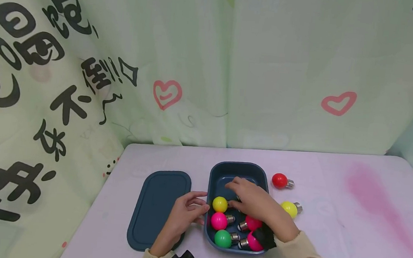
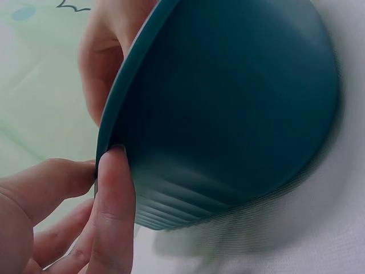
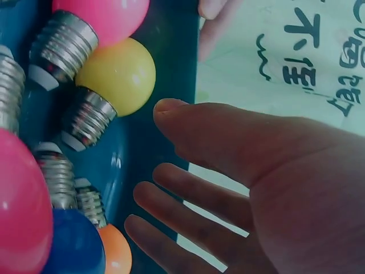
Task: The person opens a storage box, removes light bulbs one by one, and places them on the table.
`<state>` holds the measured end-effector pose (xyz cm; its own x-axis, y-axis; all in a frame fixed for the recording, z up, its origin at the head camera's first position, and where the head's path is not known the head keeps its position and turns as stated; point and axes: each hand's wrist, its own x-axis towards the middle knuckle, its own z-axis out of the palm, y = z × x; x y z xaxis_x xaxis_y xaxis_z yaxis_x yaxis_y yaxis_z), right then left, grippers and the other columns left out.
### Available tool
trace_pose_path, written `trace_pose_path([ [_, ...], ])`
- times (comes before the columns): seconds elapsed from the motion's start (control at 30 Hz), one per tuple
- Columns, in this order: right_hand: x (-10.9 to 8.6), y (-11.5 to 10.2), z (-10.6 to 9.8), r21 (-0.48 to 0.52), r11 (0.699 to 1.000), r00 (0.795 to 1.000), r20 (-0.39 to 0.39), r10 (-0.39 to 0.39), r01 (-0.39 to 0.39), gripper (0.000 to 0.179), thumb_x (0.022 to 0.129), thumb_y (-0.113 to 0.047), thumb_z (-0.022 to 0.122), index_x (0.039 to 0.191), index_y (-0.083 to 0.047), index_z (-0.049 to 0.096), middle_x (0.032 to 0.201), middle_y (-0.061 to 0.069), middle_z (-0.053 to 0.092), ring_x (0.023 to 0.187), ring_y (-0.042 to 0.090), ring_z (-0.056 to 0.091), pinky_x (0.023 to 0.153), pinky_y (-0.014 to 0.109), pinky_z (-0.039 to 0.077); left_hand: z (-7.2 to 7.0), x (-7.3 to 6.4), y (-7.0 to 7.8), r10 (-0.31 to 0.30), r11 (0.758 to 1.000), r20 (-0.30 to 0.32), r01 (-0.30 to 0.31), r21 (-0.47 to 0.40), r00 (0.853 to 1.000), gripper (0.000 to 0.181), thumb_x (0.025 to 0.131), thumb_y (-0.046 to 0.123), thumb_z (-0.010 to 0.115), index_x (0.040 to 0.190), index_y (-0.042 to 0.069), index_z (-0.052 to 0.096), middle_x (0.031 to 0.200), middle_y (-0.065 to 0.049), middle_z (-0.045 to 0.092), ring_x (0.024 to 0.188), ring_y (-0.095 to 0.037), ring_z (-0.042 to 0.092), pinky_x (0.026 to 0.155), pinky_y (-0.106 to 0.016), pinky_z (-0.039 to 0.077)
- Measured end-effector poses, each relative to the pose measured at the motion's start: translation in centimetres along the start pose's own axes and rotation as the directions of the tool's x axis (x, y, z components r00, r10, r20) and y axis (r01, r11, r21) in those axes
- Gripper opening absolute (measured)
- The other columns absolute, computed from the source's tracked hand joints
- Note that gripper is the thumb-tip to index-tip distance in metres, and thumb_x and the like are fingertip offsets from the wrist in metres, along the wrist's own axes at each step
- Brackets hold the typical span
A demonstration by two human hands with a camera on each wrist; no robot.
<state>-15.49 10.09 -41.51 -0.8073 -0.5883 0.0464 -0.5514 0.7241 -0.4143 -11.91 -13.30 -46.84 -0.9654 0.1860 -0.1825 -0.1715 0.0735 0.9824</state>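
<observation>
A dark blue plastic box (image 1: 220,178) holds several coloured light bulbs with metal screw bases. My left hand (image 1: 183,212) pinches the rim of its left wall between thumb and finger, clearest in the left wrist view. Over the inside of the box is my right hand (image 1: 253,200), fingers spread and holding nothing. Its thumb is near a yellow bulb (image 3: 122,77) in the right wrist view. Pink (image 1: 218,221) and green (image 1: 223,238) bulbs lie toward the front left. Blue (image 3: 74,242) and orange (image 3: 116,251) bulbs show only in the right wrist view.
Left of the box lies a flat dark blue lid (image 1: 158,199), partly behind my left hand. A red bulb (image 1: 280,181) and another yellow bulb (image 1: 289,209) lie on the white-pink tabletop (image 1: 331,224) right of the box. Printed curtains (image 1: 272,69) stand behind.
</observation>
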Motion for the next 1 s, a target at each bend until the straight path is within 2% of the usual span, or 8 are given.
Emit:
trace_pose_path([
  [0.23,0.7,0.0,0.5,0.033,0.999,0.999,0.036,-0.010,0.009,0.044,0.088,-0.018,0.075,0.127,-0.002,0.063,0.121,0.014,0.064,0.113,0.030,0.062,0.091,0.044,0.057,0.0,0.1,0.0,0.000,1.000,-0.001,0.000,0.012,1.000,0.048,0.091,0.018,0.073,0.135,0.004,0.058,0.099,-0.008,0.067,0.074,-0.013,0.067,0.065,-0.027,0.061],
  [0.57,1.4,-0.3,1.0,0.041,0.999,0.997,0.076,-0.035,0.032,0.038,0.089,-0.017,0.074,0.123,-0.001,0.065,0.110,0.013,0.065,0.100,0.024,0.063,0.087,0.039,0.059,0.0,0.1,0.0,-0.002,1.000,0.003,0.002,0.014,1.000,0.047,0.092,0.017,0.072,0.134,0.004,0.058,0.099,-0.008,0.067,0.074,-0.013,0.067,0.065,-0.026,0.060],
  [1.0,2.0,-0.6,1.6,0.090,0.996,0.992,0.123,-0.025,0.014,0.034,0.090,-0.018,0.073,0.120,-0.003,0.067,0.107,0.008,0.067,0.095,0.020,0.062,0.089,0.038,0.058,-0.1,0.1,-0.1,0.000,1.000,0.009,0.000,0.008,1.000,0.049,0.091,0.018,0.073,0.136,0.004,0.057,0.099,-0.007,0.067,0.073,-0.013,0.067,0.065,-0.027,0.061],
])
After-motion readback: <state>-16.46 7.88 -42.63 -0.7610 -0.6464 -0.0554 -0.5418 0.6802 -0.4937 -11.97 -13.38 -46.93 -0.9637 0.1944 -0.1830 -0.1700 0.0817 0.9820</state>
